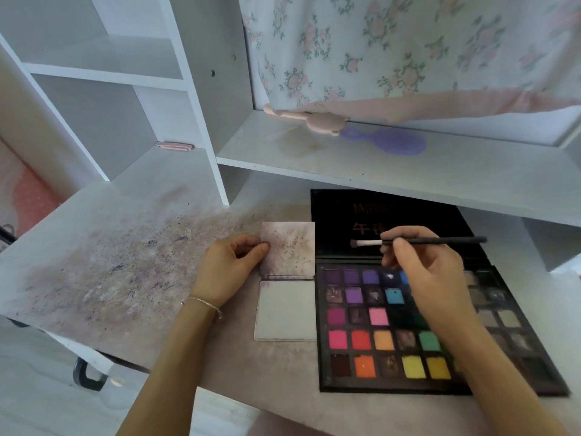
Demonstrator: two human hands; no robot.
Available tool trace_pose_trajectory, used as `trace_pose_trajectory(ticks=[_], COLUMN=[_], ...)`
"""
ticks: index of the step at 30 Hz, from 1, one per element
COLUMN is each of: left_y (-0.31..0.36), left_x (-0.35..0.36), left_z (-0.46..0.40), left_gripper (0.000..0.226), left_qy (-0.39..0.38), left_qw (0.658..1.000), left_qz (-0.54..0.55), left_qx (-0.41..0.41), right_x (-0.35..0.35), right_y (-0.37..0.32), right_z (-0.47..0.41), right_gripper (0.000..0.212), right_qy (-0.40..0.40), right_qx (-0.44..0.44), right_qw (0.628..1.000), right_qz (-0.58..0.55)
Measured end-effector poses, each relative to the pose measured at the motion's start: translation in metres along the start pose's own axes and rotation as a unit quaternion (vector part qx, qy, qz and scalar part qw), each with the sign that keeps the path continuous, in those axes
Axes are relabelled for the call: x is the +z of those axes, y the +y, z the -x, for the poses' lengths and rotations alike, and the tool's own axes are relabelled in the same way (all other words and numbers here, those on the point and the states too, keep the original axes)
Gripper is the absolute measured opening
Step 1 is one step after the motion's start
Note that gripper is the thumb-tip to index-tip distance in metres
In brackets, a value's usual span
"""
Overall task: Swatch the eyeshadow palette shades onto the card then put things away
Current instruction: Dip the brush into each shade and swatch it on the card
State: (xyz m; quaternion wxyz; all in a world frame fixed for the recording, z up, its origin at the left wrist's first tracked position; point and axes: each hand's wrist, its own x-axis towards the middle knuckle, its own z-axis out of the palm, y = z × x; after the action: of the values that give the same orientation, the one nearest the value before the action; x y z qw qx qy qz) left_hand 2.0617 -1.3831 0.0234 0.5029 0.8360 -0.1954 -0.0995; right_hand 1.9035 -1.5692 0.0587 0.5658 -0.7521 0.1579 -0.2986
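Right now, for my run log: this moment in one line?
left hand pinches card | right hand holds brush above palette | swatching

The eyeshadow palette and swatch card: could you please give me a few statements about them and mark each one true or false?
1. The right hand holds the brush above the open palette. True.
2. The left hand rests flat on the palette. False: it pinches the left edge of the stained card.
3. The card lies right of the palette. False: it lies to its left.
4. A purple hairbrush lies on the shelf behind.
True.
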Motion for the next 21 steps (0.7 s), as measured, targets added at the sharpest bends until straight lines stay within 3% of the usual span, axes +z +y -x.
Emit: trace_pose_trajectory(ticks=[6,12,21], left_y=[0.003,0.003,0.0], left_x=[0.016,0.016,0.016], left_z=[0.007,0.007,0.007], left_gripper=[0.011,0.012,0.01], left_qy=[0.092,0.083,0.081], left_qw=[0.995,0.996,0.995], left_qz=[-0.036,-0.038,-0.045], left_qx=[0.011,0.024,0.034], right_x=[-0.023,-0.017,-0.015], right_y=[0.015,0.024,0.026], right_z=[0.008,0.011,0.011], right_gripper=[0.026,0.031,0.024], right_qy=[0.039,-0.004,-0.03], right_qx=[-0.01,-0.021,-0.016], right_qw=[0.996,0.988,0.984], right_qz=[0.082,0.155,0.177])
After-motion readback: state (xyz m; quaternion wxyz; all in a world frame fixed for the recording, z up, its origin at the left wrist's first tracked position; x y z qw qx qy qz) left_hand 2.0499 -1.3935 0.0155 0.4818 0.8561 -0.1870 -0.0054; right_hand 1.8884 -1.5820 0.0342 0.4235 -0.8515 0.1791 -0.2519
